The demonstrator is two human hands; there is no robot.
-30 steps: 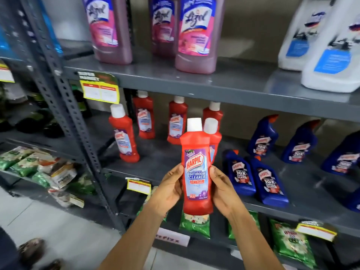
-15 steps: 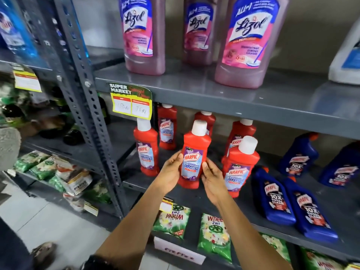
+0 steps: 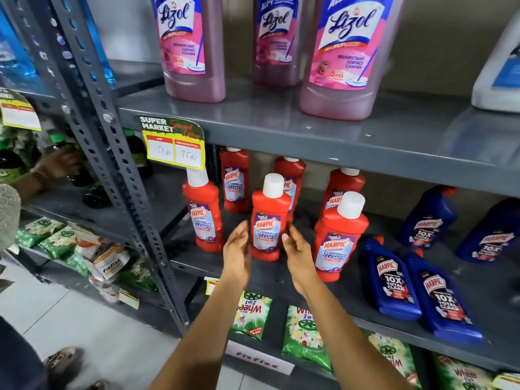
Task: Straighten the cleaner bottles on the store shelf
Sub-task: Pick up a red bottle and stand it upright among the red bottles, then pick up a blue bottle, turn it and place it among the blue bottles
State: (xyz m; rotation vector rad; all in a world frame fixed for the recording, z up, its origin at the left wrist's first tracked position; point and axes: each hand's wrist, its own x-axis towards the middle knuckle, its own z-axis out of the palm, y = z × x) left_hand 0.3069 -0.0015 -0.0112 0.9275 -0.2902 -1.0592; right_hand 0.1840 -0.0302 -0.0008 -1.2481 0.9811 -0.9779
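Observation:
A red Harpic bathroom-cleaner bottle (image 3: pixel 268 220) with a white cap stands upright on the grey middle shelf (image 3: pixel 323 288), label facing me. My left hand (image 3: pixel 237 249) is just left of it and my right hand (image 3: pixel 297 250) just right of it, both open, fingers apart from the bottle. More red Harpic bottles stand around it: one at the left (image 3: pixel 202 212), one at the right front (image 3: pixel 339 237), and three behind, by the back wall.
Blue Harpic bottles (image 3: pixel 394 280) stand to the right on the same shelf. Large pink Lizol bottles (image 3: pixel 346 54) fill the upper shelf. Green Wheel packets (image 3: pixel 305 336) lie below. A yellow price tag (image 3: pixel 174 144) hangs at the shelf edge. Another person's hand (image 3: pixel 56 164) reaches into the left rack.
The red bottle that both hands held in front of the shelf now stands on the middle shelf. Both hands have let go and drawn slightly away.

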